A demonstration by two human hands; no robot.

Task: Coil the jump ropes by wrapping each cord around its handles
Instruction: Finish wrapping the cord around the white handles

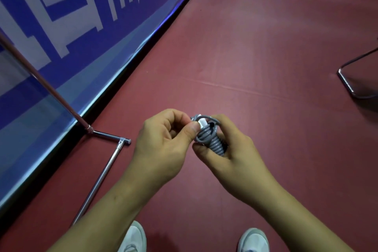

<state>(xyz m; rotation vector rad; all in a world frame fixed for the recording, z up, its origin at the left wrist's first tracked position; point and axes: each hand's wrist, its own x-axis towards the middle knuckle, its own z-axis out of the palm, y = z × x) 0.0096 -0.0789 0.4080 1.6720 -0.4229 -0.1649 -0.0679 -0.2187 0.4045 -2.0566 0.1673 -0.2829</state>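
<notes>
White shoes (133,237) standing nearest. Right hand (231,155) gripping grey cord coil (212,141), centre, handles mostly hidden. Left hand (161,143) pinching white end piece (201,124) atop coil. Likely finishing wrap; next needing loose end tucked snug. Blue banner (81,26) standing far left.

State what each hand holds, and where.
Right hand grips the coiled grey jump rope around its wrapped middle; left hand pinches the white handle tip.
</notes>
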